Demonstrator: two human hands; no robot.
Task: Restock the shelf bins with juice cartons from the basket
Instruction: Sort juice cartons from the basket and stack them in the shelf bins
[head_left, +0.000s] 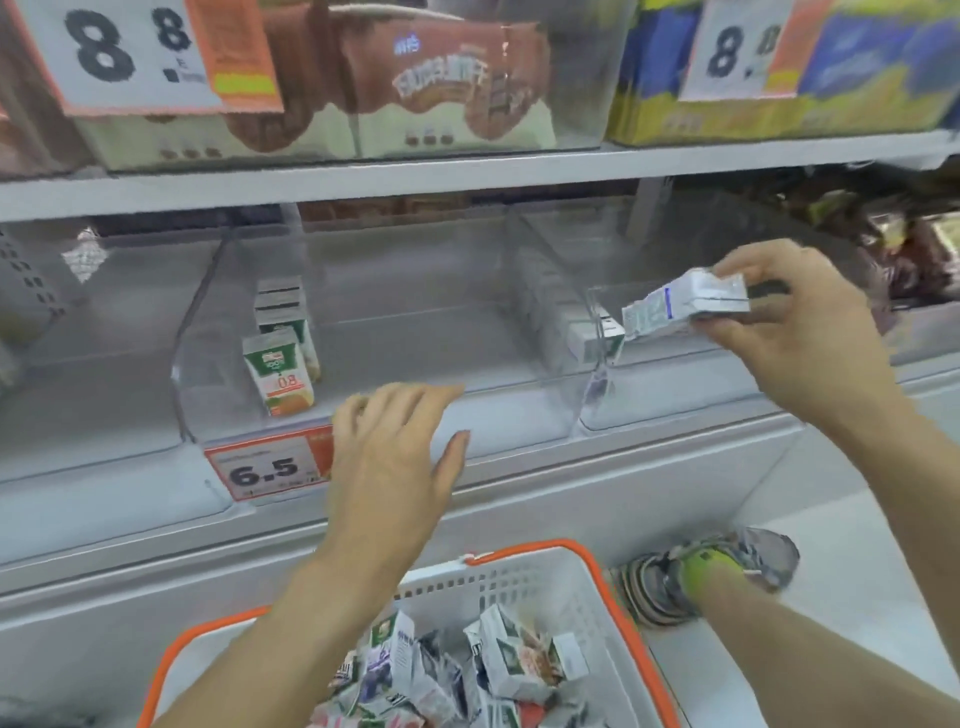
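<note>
**A:** So what's the person's right hand up to?

**B:** It's pinching a small juice carton, tipped on its side, right at the front wall of the right-hand clear bin. Thumb on top, fingers under it.

**A:** And the left hand?

**B:** Released, fingers straight and spread, holding nothing. It's over the front lip of the middle clear bin, just right of the 6.5 price tag.

**A:** Anything in that middle bin?

**B:** A short row of green-and-orange cartons standing upright along its left wall. A second row runs along its right wall, though those are too blurry to read.

**A:** Where's the basket?

**B:** Below the middle bin, on the floor. White with an orange rim, holding a jumbled heap of loose cartons. A shoe sits just right of it.
</note>
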